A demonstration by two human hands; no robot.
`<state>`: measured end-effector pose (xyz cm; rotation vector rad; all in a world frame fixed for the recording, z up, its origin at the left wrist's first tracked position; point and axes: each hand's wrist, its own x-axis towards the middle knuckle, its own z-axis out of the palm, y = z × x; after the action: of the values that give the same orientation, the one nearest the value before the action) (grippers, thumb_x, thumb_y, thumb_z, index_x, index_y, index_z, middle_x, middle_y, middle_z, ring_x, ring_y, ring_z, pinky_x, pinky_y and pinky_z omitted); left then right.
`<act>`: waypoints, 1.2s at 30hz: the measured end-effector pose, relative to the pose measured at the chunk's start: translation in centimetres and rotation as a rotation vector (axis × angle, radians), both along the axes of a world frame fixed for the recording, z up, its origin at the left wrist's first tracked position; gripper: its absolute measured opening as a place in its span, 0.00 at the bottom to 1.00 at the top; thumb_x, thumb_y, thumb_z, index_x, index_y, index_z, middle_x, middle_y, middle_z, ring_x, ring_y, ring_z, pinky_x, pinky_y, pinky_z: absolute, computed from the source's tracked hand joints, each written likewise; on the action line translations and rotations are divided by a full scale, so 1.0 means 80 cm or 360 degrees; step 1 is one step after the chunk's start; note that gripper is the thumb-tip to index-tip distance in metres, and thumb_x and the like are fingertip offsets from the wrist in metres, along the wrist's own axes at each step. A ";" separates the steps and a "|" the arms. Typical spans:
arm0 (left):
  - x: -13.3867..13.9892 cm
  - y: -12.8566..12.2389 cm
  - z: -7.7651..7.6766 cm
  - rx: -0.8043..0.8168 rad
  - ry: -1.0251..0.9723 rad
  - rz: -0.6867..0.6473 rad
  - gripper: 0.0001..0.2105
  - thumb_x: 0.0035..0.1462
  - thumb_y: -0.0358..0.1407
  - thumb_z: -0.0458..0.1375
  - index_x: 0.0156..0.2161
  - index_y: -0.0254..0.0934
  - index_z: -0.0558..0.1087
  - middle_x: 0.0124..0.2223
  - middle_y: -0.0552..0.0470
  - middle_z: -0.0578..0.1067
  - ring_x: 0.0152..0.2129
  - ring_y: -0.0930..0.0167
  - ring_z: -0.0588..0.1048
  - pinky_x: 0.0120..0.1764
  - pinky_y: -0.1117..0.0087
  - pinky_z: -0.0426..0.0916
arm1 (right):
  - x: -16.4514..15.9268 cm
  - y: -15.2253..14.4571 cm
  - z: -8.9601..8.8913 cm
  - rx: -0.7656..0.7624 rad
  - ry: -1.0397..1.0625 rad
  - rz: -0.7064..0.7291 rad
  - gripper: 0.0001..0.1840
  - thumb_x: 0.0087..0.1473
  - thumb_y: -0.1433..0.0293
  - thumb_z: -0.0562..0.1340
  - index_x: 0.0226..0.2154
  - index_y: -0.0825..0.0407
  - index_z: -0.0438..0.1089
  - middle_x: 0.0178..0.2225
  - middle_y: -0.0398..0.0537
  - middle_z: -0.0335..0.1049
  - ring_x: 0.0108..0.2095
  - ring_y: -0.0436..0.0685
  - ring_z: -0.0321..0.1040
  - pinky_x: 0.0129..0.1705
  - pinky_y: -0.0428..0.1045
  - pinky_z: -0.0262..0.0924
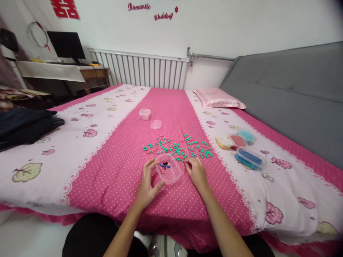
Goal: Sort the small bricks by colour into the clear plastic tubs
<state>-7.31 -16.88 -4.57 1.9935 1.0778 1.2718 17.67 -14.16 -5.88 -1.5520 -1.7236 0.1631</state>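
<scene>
My left hand (148,184) grips the left side of a clear plastic container (171,175), thumb and fingers at its rim. A few small blue and black pieces (164,165) and some reddish ones lie inside it. To its right, my right hand (196,173) is closed with fingertips down at the near edge of a scatter of small green and red pieces (177,147). What sits between those fingertips, if anything, is too small to make out. The scatter spreads over the pink dotted bedspread just beyond both hands.
Farther off stand a lidded clear container (145,114) and a loose clear lid (155,124). On the right are containers with yellow-white (224,142), red (238,141), light blue (245,135) and dark blue (249,159) contents. A pink pillow (218,98) lies by the grey headboard (289,89); dark clothes (29,123) lie left.
</scene>
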 end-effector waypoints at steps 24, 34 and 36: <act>0.027 0.025 -0.011 0.0455 -0.0227 0.0439 0.08 0.61 0.32 0.58 0.46 0.39 0.71 0.44 0.48 0.76 0.42 0.65 0.76 0.45 0.62 0.71 | -0.114 -0.023 0.114 -0.0119 0.0376 0.0336 0.04 0.48 0.73 0.66 0.28 0.48 0.76 0.31 0.40 0.79 0.35 0.55 0.72 0.54 0.58 0.53; 0.028 0.021 -0.007 0.0307 -0.0256 0.0388 0.04 0.62 0.33 0.58 0.42 0.40 0.74 0.41 0.51 0.77 0.41 0.67 0.75 0.46 0.63 0.69 | -0.103 -0.024 0.104 -0.0262 0.0307 0.0334 0.04 0.48 0.73 0.68 0.28 0.48 0.77 0.29 0.42 0.78 0.34 0.56 0.71 0.53 0.59 0.53; 0.028 0.018 -0.006 0.0293 -0.0247 0.0389 0.04 0.62 0.33 0.58 0.41 0.40 0.74 0.41 0.51 0.77 0.41 0.67 0.75 0.46 0.63 0.70 | -0.101 -0.024 0.101 -0.0259 0.0298 0.0318 0.03 0.49 0.72 0.67 0.29 0.48 0.77 0.30 0.43 0.78 0.34 0.57 0.71 0.53 0.59 0.54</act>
<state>-5.06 -15.42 -5.03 1.8972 1.1918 1.6789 9.56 -16.11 2.18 -1.4257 -1.7475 0.5447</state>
